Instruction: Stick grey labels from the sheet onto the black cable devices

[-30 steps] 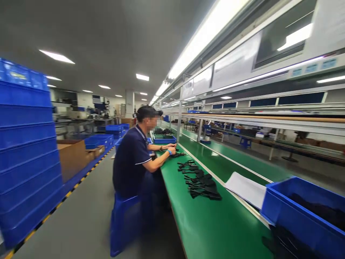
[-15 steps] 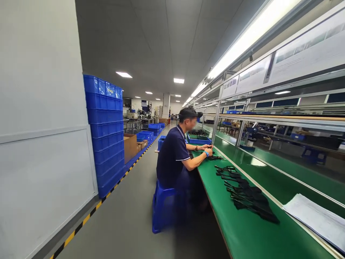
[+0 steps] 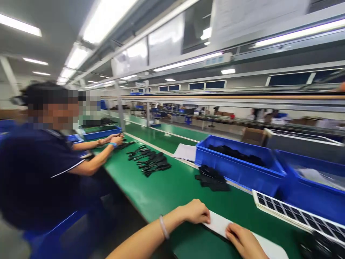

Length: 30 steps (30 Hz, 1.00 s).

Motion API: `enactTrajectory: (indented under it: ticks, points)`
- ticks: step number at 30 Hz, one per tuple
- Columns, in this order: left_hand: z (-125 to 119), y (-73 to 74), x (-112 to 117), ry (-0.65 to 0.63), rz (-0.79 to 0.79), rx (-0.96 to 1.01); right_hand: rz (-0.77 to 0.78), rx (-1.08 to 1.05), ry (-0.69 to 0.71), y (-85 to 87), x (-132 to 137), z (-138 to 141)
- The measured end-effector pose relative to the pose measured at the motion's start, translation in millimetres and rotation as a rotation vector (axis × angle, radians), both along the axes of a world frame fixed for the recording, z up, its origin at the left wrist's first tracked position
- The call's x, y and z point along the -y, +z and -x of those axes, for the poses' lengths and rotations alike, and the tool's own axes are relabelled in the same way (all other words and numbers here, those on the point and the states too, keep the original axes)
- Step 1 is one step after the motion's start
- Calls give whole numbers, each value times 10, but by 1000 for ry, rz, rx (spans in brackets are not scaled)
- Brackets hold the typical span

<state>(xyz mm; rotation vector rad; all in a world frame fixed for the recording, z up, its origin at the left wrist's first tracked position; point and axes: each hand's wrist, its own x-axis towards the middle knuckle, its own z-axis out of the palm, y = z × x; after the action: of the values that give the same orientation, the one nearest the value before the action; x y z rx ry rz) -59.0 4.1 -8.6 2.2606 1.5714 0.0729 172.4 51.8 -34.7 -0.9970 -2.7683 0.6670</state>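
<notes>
A long white strip with a dark lower edge (image 3: 219,223) lies on the green worktop in front of me. My left hand (image 3: 196,211), with a light band on the wrist, is closed at its far left end. My right hand (image 3: 244,240) is closed on the strip's near edge, farther right. What lies under the fingertips is hidden. Beyond my hands sits a small pile of flat black pieces (image 3: 211,178).
A co-worker (image 3: 45,169) sits at left, hands over the bench. Black parts with thin stems (image 3: 151,160) lie between us. Blue bins (image 3: 237,176) line the back, beside white papers (image 3: 185,152). At right are a white tray with dark cells (image 3: 296,214) and blurred black items (image 3: 323,244).
My view has swung right, from the aisle and stacked blue crates to the bench. Both my hands and the white strip now show. The co-worker appears farther left and larger.
</notes>
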Motion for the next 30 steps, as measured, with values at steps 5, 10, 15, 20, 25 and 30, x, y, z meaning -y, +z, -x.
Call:
enactTrajectory:
  ticks: [5,10,15,20,25,30]
  points:
    - [64,102,-29,11,-16,17,-38,-54,-85,177,58,199]
    - [224,148,99,70,-38,-27,57,-66,-66,147,8,193]
    - [167,188,71,83,-84,-115,48,-104,-82,182,17,195]
    - [6,316,-125,-59,-79,-148,45,-104,-111,253,51,249]
    - [-174,230,-333,-95,-19,-219,83,-66,-143,315,-44,168]
    - [-169,233,-400,-122,17,-214,98,16,-164,358,-183,-152]
